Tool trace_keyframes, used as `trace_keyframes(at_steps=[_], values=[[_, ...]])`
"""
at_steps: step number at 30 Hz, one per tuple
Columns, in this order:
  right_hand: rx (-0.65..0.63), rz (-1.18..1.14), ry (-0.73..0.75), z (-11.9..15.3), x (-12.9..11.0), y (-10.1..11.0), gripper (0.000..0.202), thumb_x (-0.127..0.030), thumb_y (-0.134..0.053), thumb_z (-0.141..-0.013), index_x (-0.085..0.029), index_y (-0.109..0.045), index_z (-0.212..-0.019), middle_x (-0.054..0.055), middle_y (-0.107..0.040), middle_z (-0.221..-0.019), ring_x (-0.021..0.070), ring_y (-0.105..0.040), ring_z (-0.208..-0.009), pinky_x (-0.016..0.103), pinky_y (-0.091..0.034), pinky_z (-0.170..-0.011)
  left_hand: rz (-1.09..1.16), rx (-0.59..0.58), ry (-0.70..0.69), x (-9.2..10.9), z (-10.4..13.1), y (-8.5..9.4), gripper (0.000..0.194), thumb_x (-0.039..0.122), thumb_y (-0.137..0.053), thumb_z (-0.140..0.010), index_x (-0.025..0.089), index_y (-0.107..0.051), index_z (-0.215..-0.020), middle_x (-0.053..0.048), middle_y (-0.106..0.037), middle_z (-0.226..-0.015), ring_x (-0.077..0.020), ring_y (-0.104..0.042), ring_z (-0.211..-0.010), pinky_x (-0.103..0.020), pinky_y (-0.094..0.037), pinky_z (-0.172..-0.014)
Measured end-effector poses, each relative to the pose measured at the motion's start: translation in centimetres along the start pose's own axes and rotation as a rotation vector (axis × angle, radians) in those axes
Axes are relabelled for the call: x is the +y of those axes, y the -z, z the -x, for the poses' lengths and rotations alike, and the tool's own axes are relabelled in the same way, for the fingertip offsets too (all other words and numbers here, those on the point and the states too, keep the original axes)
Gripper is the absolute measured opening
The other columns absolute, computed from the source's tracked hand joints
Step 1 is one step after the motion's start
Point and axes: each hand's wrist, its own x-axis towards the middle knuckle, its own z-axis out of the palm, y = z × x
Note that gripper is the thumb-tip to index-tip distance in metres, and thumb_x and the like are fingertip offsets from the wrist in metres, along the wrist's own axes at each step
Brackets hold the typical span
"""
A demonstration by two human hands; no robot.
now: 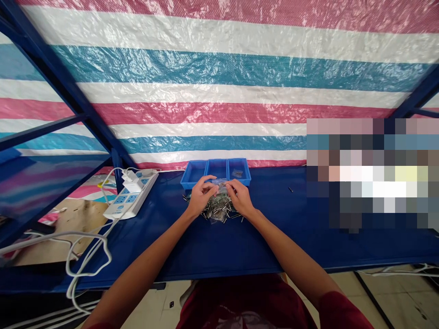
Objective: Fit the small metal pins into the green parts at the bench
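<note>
Between my two hands is a small clear plastic bag (220,181), held up over a heap of thin metal pins or screws (218,209). My left hand (202,194) pinches the bag's left side between thumb and fingers. At its right side, my right hand (239,195) grips it the same way. What lies inside the bag is too small to make out. Just behind my hands stands a blue tray (187,184) with three compartments. Its right compartment holds a small clear packet (237,173).
A white power strip (132,194) with a plugged-in adapter lies on the left of the blue table (274,237); white cables (91,249) hang over the edge. One dark pin (290,189) lies to the right. Striped sheeting (219,91) rises behind. The far right is blurred out.
</note>
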Motion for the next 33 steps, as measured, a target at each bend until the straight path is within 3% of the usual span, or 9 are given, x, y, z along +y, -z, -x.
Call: trace_keyframes(at_steps=[2,4,9,15,19,22,25,29,33], values=[[-0.001,0.003,0.003,0.0,0.1,0.1,0.037,-0.026,-0.03,-0.097,-0.021,-0.054,-0.125,0.007,-0.061,-0.104,0.0149,-0.059,-0.08,0.027,-0.049,-0.075,0.046,0.009,0.011,0.0,-0.2,0.2,0.04,0.038,-0.068,-0.078,0.018,-0.054,-0.11,0.003,-0.061,-0.062,-0.0129,-0.058,-0.054,-0.026,-0.049,-0.058],[-0.01,0.009,0.039,0.0,0.3,0.2,0.04,-0.025,-0.032,-0.096,-0.022,-0.048,-0.132,0.009,-0.056,-0.117,0.0147,-0.06,-0.086,0.027,-0.05,-0.076,0.098,-0.018,0.033,-0.1,-0.3,0.3,0.041,0.038,-0.068,-0.078,0.019,-0.054,-0.111,0.003,-0.061,-0.062,-0.0125,-0.057,-0.053,-0.026,-0.049,-0.058],[-0.024,0.025,0.101,-0.3,0.5,0.5,0.027,-0.03,-0.04,-0.095,-0.021,-0.065,-0.102,0.009,-0.058,-0.113,0.0171,-0.06,-0.095,0.027,-0.051,-0.079,0.161,-0.066,0.042,-0.7,-0.5,0.5,0.026,0.039,-0.067,-0.079,0.016,-0.064,-0.091,0.0,-0.06,-0.063,-0.0129,-0.055,-0.057,-0.028,-0.047,-0.062],[-0.074,0.014,0.179,-0.2,0.5,0.4,0.027,-0.025,-0.043,-0.093,-0.021,-0.062,-0.111,0.008,-0.061,-0.114,0.0163,-0.06,-0.097,0.027,-0.049,-0.085,0.331,-0.091,0.095,-0.7,-0.5,0.3,0.025,0.04,-0.071,-0.075,0.017,-0.066,-0.087,0.001,-0.057,-0.06,-0.0121,-0.052,-0.056,-0.028,-0.045,-0.06],[0.003,0.028,0.159,-0.3,0.5,0.4,0.023,-0.029,-0.044,-0.094,-0.02,-0.065,-0.098,0.007,-0.063,-0.096,0.0163,-0.06,-0.087,0.027,-0.049,-0.079,0.153,-0.078,0.065,-0.4,-0.5,0.5,0.032,0.048,-0.059,-0.084,0.017,-0.067,-0.089,0.0,-0.053,-0.061,-0.0126,-0.05,-0.056,-0.028,-0.043,-0.057],[0.046,0.015,0.172,-0.3,0.6,0.4,0.023,-0.031,-0.046,-0.094,-0.019,-0.065,-0.093,0.006,-0.061,-0.088,0.015,-0.057,-0.074,0.026,-0.049,-0.069,-0.152,-0.026,-0.077,0.0,-0.4,1.0,0.042,0.05,-0.046,-0.091,0.016,-0.07,-0.083,-0.004,-0.056,-0.076,-0.0162,-0.056,-0.072,-0.029,-0.045,-0.066],[0.061,0.0,0.218,-0.4,0.6,0.4,0.022,-0.033,-0.047,-0.094,-0.019,-0.064,-0.09,0.006,-0.058,-0.084,0.0143,-0.055,-0.068,0.026,-0.049,-0.065,-0.357,-0.021,-0.22,0.2,-0.4,1.2,0.036,0.049,-0.055,-0.086,0.017,-0.072,-0.082,-0.007,-0.059,-0.09,-0.0187,-0.057,-0.083,-0.031,-0.046,-0.076],[0.067,-0.012,0.224,-0.3,0.3,0.4,0.021,-0.034,-0.048,-0.093,-0.02,-0.063,-0.091,0.005,-0.056,-0.085,0.0144,-0.055,-0.069,0.027,-0.049,-0.066,-0.368,-0.05,-0.259,0.0,-0.4,0.9,0.03,0.044,-0.062,-0.082,0.018,-0.071,-0.071,-0.006,-0.064,-0.082,-0.018,-0.06,-0.077,-0.031,-0.048,-0.076],[0.063,-0.077,0.2,-0.4,-0.1,0.5,0.021,-0.035,-0.049,-0.093,-0.019,-0.062,-0.093,0.006,-0.056,-0.091,0.0144,-0.056,-0.073,0.026,-0.049,-0.065,-0.217,-0.018,-0.151,-0.4,-0.3,0.6,0.031,0.044,-0.064,-0.081,0.017,-0.072,-0.07,-0.006,-0.067,-0.077,-0.0186,-0.062,-0.071,-0.031,-0.05,-0.069]])
